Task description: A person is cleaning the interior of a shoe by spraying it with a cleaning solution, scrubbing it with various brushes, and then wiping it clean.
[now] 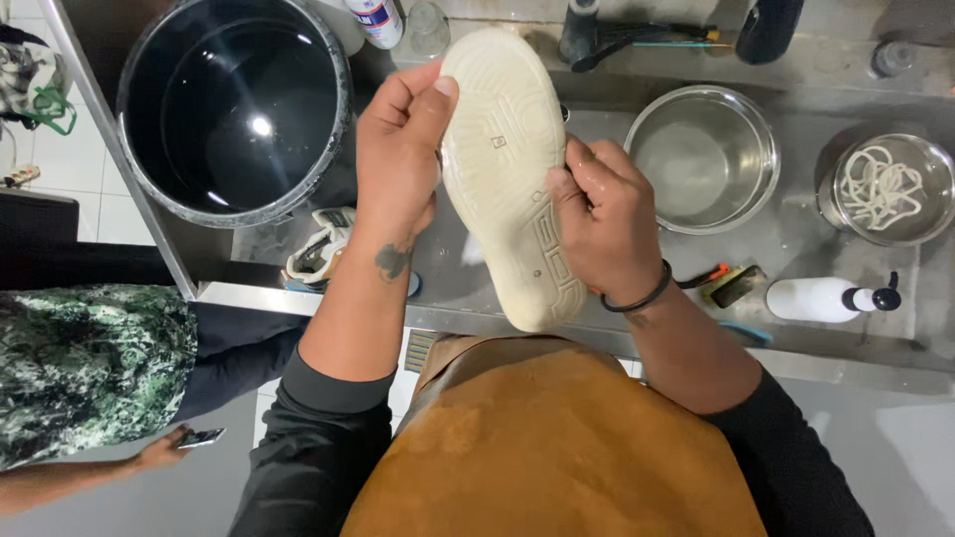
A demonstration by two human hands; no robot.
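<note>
I hold a shoe (504, 149) sole-up over a wet steel counter (796, 239); its cream rubber sole with moulded tread faces me. My left hand (398, 149) grips the shoe's left side near the toe, thumb on the sole. Along the right side, my right hand (602, 214) clasps the middle of the shoe, a black band on its wrist. A second shoe (318, 254) lies on the counter under my left forearm.
A large black pot of water (239, 104) stands at the back left. A steel bowl (704, 159) and a smaller bowl holding white laces (885, 189) sit right. A white pump bottle (826, 298) and brushes (726, 283) lie near the front edge. Another person sits at left, phone (201, 438) in hand.
</note>
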